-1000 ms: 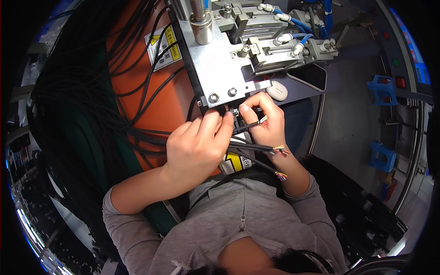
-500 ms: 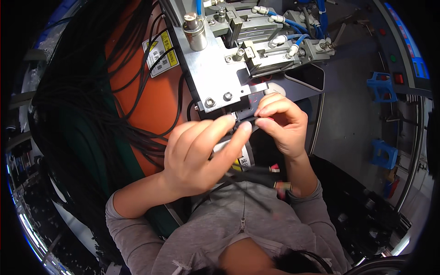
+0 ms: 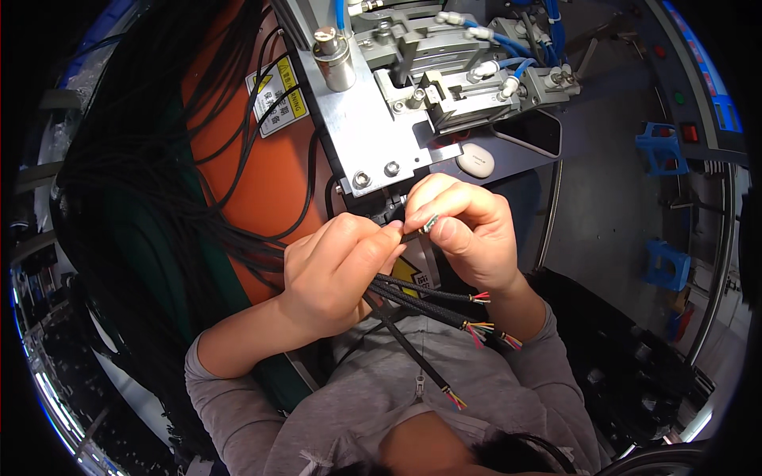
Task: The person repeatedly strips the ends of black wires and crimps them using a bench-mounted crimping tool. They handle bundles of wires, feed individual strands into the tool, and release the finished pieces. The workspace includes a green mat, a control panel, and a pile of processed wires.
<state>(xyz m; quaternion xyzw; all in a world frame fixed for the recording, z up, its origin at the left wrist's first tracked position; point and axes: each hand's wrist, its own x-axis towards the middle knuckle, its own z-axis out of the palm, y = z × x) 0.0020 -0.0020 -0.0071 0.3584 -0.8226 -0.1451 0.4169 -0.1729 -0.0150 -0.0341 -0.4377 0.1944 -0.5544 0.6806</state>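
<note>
My left hand point(image 3: 329, 274) is closed, its thumb and fingertips pinching a black cable point(image 3: 409, 236) just below the metal fixture's near edge. Right beside it, my right hand point(image 3: 472, 234) grips a small silver-and-green connector piece point(image 3: 429, 224) between thumb and forefinger, at the cable's end. Fingers partly cover both the connector and the cable. Several black braided cables point(image 3: 421, 300) fan out from under my left hand toward my lap. Red, yellow and other coloured wires point(image 3: 479, 328) stick out of their cut ends.
Ahead stands a metal fixture point(image 3: 369, 131) with bolts, air cylinders and blue hoses point(image 3: 516, 47). A white rounded case point(image 3: 475, 160) and a phone-like slab point(image 3: 530, 132) lie to its right. Many black cables point(image 3: 159, 159) drape over an orange surface point(image 3: 262, 186) at left. Blue stools point(image 3: 667, 266) stand at right.
Both hands have drawn slightly down from the fixture's edge, and my left fingers have closed together. The connector now shows in my right fingers. The hanging cable ends, blurred before, are sharp.
</note>
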